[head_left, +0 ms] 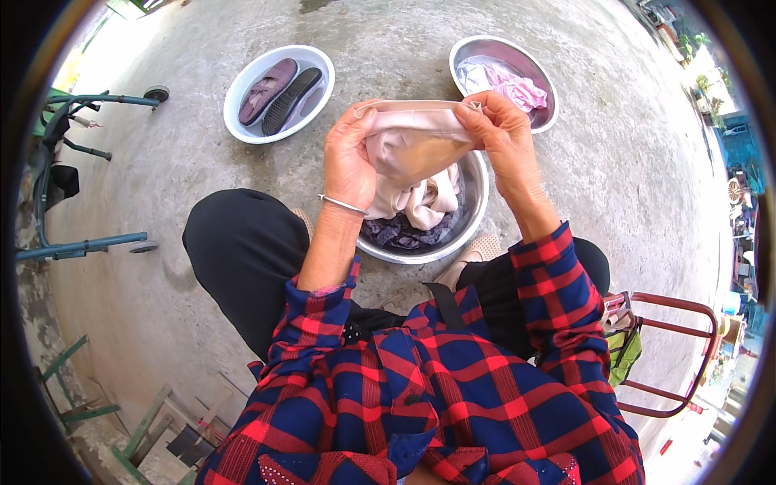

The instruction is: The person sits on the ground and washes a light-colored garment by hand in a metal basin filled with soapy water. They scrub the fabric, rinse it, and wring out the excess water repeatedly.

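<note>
I see the cloth (412, 145) hiding much of the basin (478, 206); my fingertips vanish into its folds.

Clad in a plaid shirt (436, 396) of red, dark blue and black checks, long sleeves (558, 291) pushed partway up the forearms. Small sparkling studs along the shirt's lower hem. Thin silver bangle (343, 204) round the left wrist. Black trousers (242, 250) over both legs. Dark strap (443, 301) down the chest, over the shirt front. Beige woven shoe (477, 249) on the right foot. Left hand (349, 162) and right hand (503, 133) bare, no gloves, no rings visible.
</note>
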Available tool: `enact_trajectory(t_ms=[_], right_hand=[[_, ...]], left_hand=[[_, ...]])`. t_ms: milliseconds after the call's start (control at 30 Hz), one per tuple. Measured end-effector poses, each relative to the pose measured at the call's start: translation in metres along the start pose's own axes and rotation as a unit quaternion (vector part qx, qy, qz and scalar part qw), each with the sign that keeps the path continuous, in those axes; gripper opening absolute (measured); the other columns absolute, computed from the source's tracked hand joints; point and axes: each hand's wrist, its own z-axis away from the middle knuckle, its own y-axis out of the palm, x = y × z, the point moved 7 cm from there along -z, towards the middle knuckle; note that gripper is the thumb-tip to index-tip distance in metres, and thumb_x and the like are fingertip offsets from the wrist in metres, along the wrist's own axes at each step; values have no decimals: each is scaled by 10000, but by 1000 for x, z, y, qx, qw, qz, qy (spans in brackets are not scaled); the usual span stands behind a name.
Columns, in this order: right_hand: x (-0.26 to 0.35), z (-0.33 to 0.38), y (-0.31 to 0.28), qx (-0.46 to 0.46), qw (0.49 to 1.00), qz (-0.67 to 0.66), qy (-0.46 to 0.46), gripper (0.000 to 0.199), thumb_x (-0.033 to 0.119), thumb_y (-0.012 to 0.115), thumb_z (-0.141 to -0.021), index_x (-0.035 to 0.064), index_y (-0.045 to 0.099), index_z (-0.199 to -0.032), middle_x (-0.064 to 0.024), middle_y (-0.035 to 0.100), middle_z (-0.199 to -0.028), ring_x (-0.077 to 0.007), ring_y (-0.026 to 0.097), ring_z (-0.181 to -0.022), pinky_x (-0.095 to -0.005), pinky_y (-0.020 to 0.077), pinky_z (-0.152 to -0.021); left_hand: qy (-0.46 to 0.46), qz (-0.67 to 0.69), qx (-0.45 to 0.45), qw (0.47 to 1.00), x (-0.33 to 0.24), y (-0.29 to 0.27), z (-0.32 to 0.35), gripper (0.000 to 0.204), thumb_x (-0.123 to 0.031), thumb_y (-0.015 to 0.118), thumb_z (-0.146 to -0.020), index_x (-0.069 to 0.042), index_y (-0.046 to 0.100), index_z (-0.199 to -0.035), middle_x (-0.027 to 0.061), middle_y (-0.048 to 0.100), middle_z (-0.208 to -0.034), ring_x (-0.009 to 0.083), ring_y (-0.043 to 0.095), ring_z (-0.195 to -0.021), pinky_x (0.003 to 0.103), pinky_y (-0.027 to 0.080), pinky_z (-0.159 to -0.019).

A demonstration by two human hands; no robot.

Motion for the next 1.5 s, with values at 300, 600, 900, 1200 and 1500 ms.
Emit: enact_trajectory(t_ms=[300, 600, 900, 1200, 1500], right_hand=[[-1, 2, 10, 58, 994, -71, 63, 122, 179, 642, -800, 68, 609, -841, 21, 608, -743, -40, 533, -656, -190, 403, -580], [-3, 6, 24, 127, 981, -116, 89, 127, 111, 622, -778, 40, 621, -884, 1, 620, -788, -60, 544, -694, -210, 420, -650], [17, 50, 90, 98, 896, 336, -273, 161, 188, 606, -773, 38, 548, -750, -133, 549, -634, -266, 585, -597, -336, 452, -519], [29, 65, 106, -38, 787, 471, -397, 145, 181, 509, -792, 72, 520, -696, -100, 591, -629, -265, 572, -455, -379, 455, -413], [4, 60, 106, 13, 798, 510, -320, 183, 233, 488, -829, 86, 495, -720, -98, 510, -579, -318, 556, -508, -373, 416, -428]], left_hand=[[-101, 120, 11, 988, 7, 3, 1, 332, -304, 490, -904, 14, 561, -968, 116, 607, -983, 204, 579, -943, 350, 447, -863], [-77, 174, -88, 978, 30, -48, -12, 235, -248, 482, -912, -27, 559, -906, 99, 613, -899, 209, 588, -891, 364, 468, -832], [-179, 241, 161, 940, 72, -15, 1, 276, -347, 484, -902, -88, 552, -839, 43, 592, -789, 165, 590, -746, 296, 493, -689], [-201, 251, 242, 916, 73, -10, 12, 348, -385, 415, -925, -109, 515, -738, 26, 526, -728, 153, 539, -725, 315, 465, -746], [-195, 241, 166, 936, 82, -12, 12, 372, -340, 375, -946, -98, 521, -703, 42, 553, -655, 189, 541, -650, 317, 443, -616]])
